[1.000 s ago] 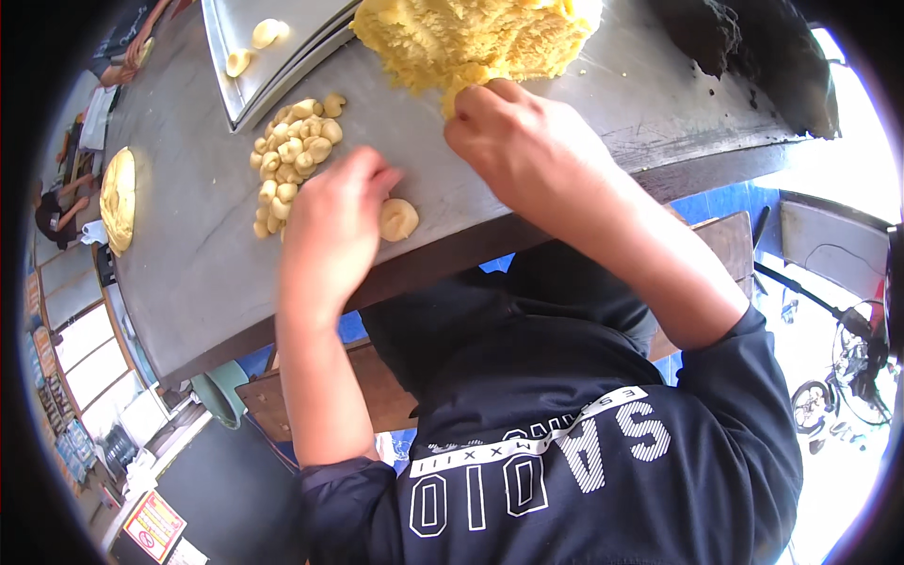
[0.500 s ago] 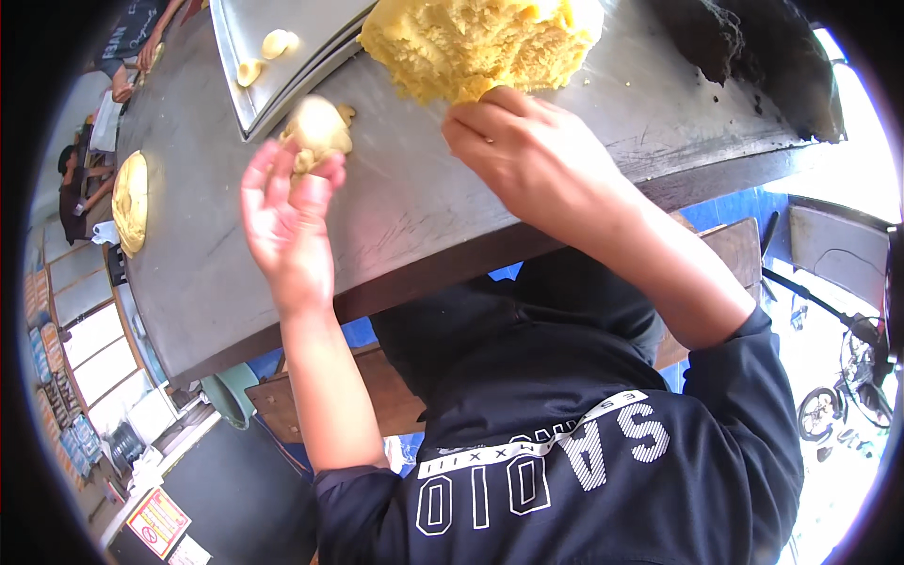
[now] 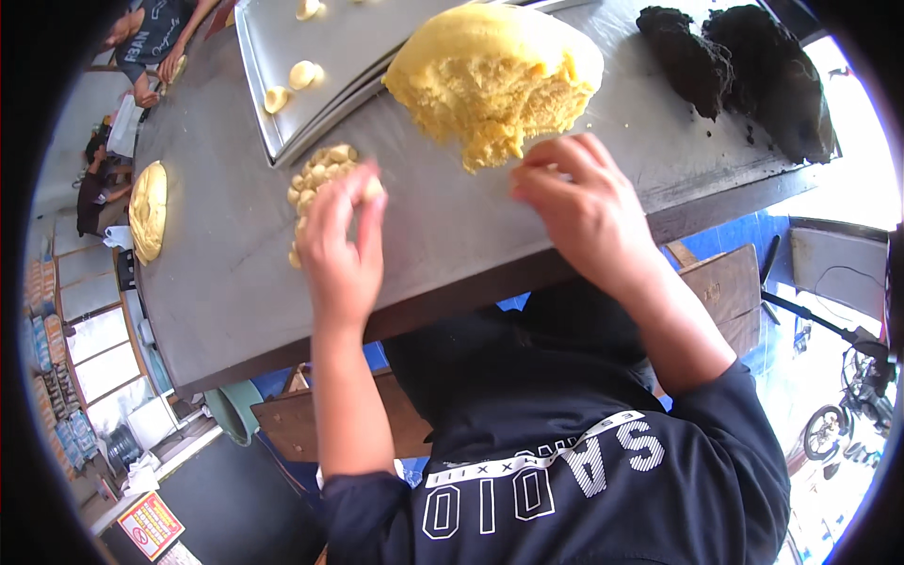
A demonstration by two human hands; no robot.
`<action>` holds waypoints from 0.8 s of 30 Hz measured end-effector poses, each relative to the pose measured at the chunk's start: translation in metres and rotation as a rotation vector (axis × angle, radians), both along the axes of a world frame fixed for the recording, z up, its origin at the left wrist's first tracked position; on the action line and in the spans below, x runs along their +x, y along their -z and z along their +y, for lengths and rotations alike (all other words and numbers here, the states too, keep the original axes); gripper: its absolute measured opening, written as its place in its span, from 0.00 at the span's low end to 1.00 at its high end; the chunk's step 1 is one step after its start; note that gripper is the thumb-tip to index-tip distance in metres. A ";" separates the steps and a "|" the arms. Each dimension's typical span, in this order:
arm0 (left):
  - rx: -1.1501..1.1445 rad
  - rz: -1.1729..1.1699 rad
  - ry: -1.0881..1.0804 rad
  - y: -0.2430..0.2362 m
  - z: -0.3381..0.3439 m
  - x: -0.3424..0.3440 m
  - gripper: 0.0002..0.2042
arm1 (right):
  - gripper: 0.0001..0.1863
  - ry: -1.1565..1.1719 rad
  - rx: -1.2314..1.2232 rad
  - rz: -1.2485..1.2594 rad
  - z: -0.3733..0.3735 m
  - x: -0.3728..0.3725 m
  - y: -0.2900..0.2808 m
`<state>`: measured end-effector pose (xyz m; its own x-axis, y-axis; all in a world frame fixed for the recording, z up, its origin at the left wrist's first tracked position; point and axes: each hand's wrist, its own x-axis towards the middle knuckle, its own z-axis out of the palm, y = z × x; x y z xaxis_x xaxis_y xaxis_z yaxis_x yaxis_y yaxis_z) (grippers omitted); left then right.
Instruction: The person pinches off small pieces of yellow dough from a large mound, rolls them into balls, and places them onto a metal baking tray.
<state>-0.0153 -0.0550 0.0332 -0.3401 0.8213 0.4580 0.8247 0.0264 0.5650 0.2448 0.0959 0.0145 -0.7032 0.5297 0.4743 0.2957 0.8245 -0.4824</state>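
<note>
Between left hand (image 3: pixel 344 240), right hand (image 3: pixel 579 202): bare tabletop (image 3: pixel 452 221) to edge (image 3: pixel 461 287); left grip pinches dough piece (image 3: pixel 374 188), right unclear.

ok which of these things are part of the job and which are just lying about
Part of the job, it seems:
heap of small dough balls, by the left hand
big yellow dough mound, near the right hand
metal tray holding dough pieces

Apparently just lying about:
round yellow dough, off left, untouched
dark lumpy mass, untouched, use unclear
motorbike
green plastic thing

Motorcycle (image 3: pixel 859 391) at far right, wooden bench (image 3: pixel 723 299), red-edged sign (image 3: pixel 151 525) at lower left
</note>
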 end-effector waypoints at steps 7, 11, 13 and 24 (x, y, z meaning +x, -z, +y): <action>-0.068 0.068 -0.051 0.019 -0.056 0.025 0.19 | 0.07 -0.130 -0.109 0.017 0.002 -0.006 -0.011; -0.109 0.195 0.037 0.018 -0.060 0.023 0.17 | 0.13 0.024 -0.041 -0.189 -0.011 0.000 -0.016; -0.162 0.318 0.077 0.013 -0.062 0.023 0.17 | 0.13 -0.024 -0.009 -0.150 -0.005 -0.004 -0.015; -0.002 0.476 0.146 -0.034 0.028 0.028 0.18 | 0.09 -0.084 0.158 -0.124 0.004 -0.021 -0.006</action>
